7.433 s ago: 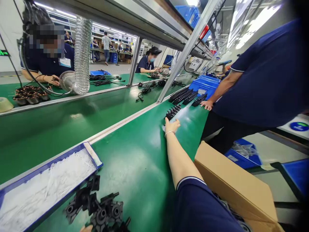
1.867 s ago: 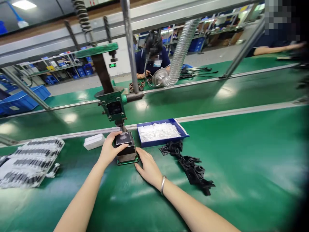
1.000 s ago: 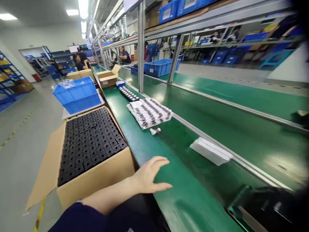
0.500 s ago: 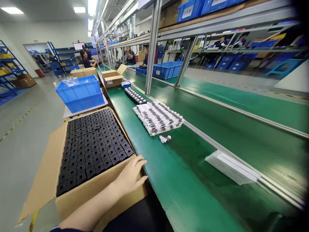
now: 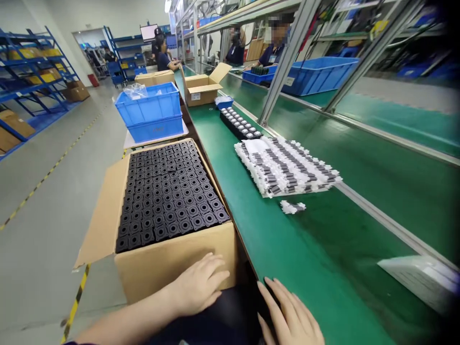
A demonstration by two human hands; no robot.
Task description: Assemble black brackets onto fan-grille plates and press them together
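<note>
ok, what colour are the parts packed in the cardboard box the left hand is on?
Black. The square moulded parts fill the brown cardboard box in rows, clearest in the head view.

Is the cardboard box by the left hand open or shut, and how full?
Open and full at top: the cardboard box has its flaps folded outward, and black parts cover the whole top layer. Depth below cannot be told.

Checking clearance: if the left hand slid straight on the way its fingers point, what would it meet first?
Probably nothing new: the left hand already lies against the carton, so its near wall comes first.
</note>
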